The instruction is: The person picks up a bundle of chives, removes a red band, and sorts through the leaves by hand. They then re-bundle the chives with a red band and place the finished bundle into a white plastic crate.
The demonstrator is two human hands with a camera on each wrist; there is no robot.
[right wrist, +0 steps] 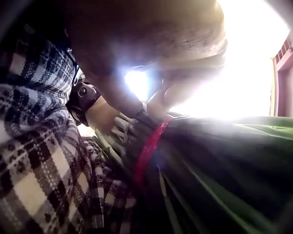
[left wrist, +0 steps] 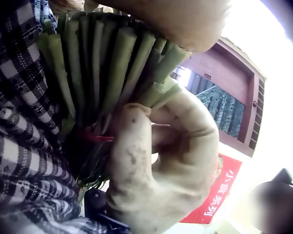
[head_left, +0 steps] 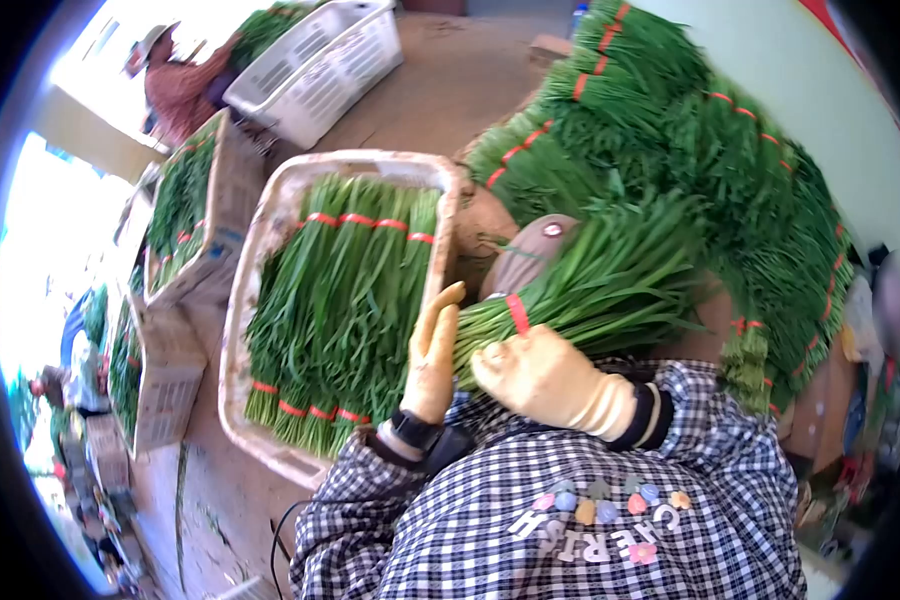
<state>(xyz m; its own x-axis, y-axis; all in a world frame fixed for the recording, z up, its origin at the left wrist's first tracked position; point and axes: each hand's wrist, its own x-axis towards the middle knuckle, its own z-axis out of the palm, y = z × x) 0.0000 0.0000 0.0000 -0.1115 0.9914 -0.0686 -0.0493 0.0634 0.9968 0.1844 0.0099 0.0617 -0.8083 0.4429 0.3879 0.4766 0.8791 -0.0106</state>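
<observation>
A bundle of garlic chives (head_left: 610,280) with long flat leaves lies across the person's lap, its cut ends toward the left hand. A red band (head_left: 517,313) goes round it near those ends. With curled fingers and thumb, the gloved right hand (head_left: 550,380) pinches stalks beside the band; the left wrist view shows this right hand (left wrist: 171,180) at the cut ends. The gloved left hand (head_left: 432,365) stands with straight fingers alongside the cut ends. In the right wrist view the near hand is dark, and the red band (right wrist: 151,151) shows under its fingertips.
A white crate (head_left: 240,330) packed with banded bundles stands at the left. Banded chives (head_left: 630,130) are piled along the wall at the right. More crates (head_left: 175,390) stand farther left. Another person (head_left: 180,95) works at a white basket (head_left: 325,85) behind.
</observation>
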